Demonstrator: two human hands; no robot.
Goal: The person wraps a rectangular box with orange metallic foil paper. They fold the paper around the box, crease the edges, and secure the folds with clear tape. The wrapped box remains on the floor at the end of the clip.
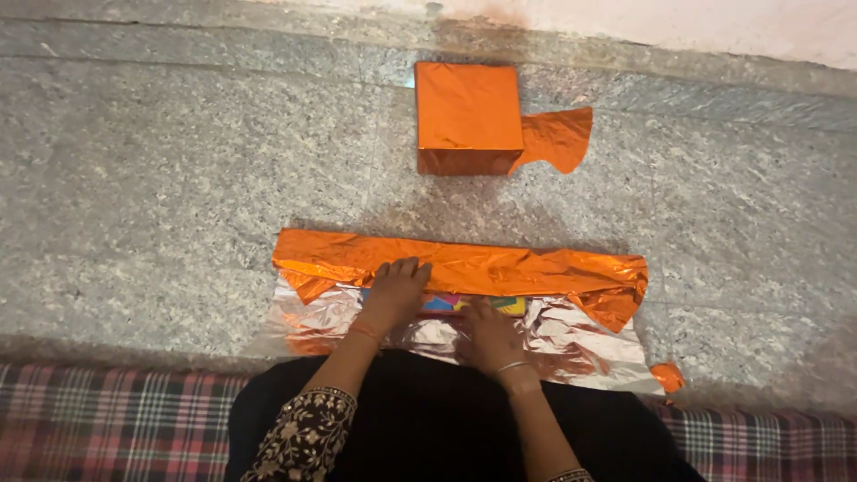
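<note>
Foil wrapping sheet (464,268), orange on its outer face and silver on its inner, lay spread across the grey speckled stone floor (143,196) at the near centre of the head view, just beyond the person's lap. Its far edge was folded toward the person as a long orange band, with the silver side exposed nearer. A colourful flat item (455,303) showed between the two hands, partly covered by the folded band. The left hand (393,295) lay flat with fingers spread, pressing on the orange fold left of centre. The right hand (491,339) rested palm down on the silver foil just right of it, fingers loosely together; whether it pinched anything could not be told. Well beyond, toward the far wall, stood an orange-wrapped box (466,112) with a loose foil scrap (558,138) touching its right side. A smaller orange scrap (667,376) lay at the sheet's near right corner. A plaid cloth (107,419) ran along the near edge
</note>
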